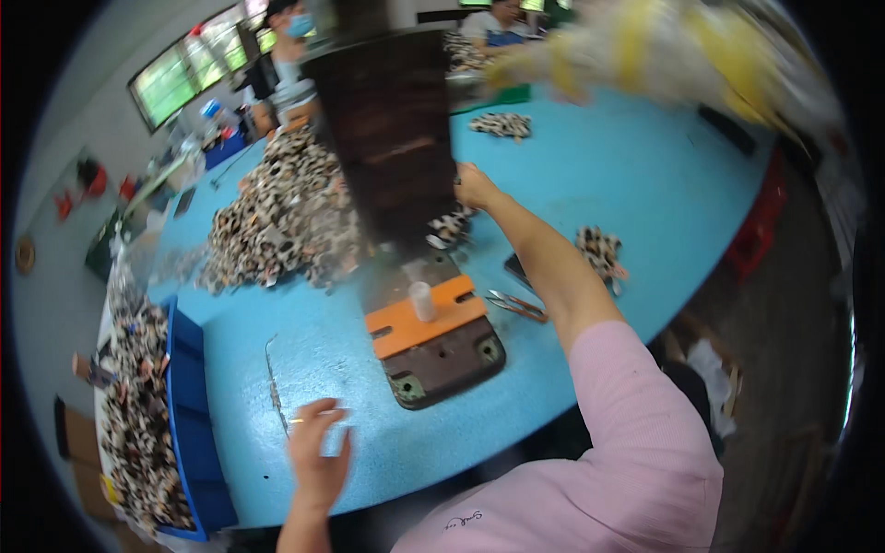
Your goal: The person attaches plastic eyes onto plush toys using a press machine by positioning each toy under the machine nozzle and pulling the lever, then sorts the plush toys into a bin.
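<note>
Standing on the blue counter (645,175): a dark press (392,129), tall body in front of the person, flat base (442,369) on the near side. Orange plate (392,339) lies across the base, pale cylinder (422,302) upright on it.

Right hand (475,187) is at the right edge of the press body, arm stretched out, fingers curled. Fingertips hidden from here, so can't tell what it grips, if anything. Spotted clump (450,226) sits just below it, beside the press.

Left hand (318,450) is over the near part of the counter, fingers loosely bent, thumb well apart, nothing in it. Thin hooked tool (272,382) lies just beside; can't tell if a fingertip touches it.

Handling, my read: press looks heavy and rigid, shouldn't shift from a light pull. Cylinder looks light, smooth, maybe slippery; take it round the sides. Plate looks stiff; hold by its slotted ends. Spotted pieces look light and soft, easy to pinch anywhere. Hooked tool is slim and could bend; grab mid-shaft, clear of the hook.

Around: big spotted pile (277,217) beyond the press to the left, blue bin (194,415) of similar pieces at left, snips (516,306) right of the plate, smaller spotted heap (599,253) past the right forearm.
</note>
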Motion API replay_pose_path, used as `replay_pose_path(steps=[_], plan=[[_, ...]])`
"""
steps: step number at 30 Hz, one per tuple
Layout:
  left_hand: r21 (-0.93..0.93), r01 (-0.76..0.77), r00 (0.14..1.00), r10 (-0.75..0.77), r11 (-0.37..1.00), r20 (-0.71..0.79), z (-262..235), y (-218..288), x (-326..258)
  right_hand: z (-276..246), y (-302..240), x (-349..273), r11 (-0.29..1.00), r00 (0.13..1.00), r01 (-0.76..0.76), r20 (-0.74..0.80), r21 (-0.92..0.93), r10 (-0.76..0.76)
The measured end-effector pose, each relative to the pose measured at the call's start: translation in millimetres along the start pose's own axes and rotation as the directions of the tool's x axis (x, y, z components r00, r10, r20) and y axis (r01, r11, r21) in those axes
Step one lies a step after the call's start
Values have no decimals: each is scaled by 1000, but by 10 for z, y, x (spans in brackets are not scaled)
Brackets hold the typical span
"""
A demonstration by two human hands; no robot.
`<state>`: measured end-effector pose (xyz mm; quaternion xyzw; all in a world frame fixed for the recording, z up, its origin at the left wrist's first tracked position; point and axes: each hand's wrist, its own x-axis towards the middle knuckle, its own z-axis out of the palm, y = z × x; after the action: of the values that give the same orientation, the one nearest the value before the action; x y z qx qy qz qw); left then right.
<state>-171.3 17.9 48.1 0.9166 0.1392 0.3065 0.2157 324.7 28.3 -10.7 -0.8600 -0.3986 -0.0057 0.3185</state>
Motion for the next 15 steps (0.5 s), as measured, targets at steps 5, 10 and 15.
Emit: replay_pose_path(steps=[5, 10, 15], plan=[[-291, -320, 881, 396, 902, 260, 975, 859, 280, -703, 434, -562, 981, 993, -98, 47, -170, 108], [-286, -439, 765, 521, 852, 379, 1644, 1068, 493, -1150, 993, -601, 955, 960, -272, 32, -123, 277], [-103, -524, 657, 479, 845, 582, 2021, 1134, 550, -1245, 1266, -259, 925, 923, -381, -59, -16, 379]])
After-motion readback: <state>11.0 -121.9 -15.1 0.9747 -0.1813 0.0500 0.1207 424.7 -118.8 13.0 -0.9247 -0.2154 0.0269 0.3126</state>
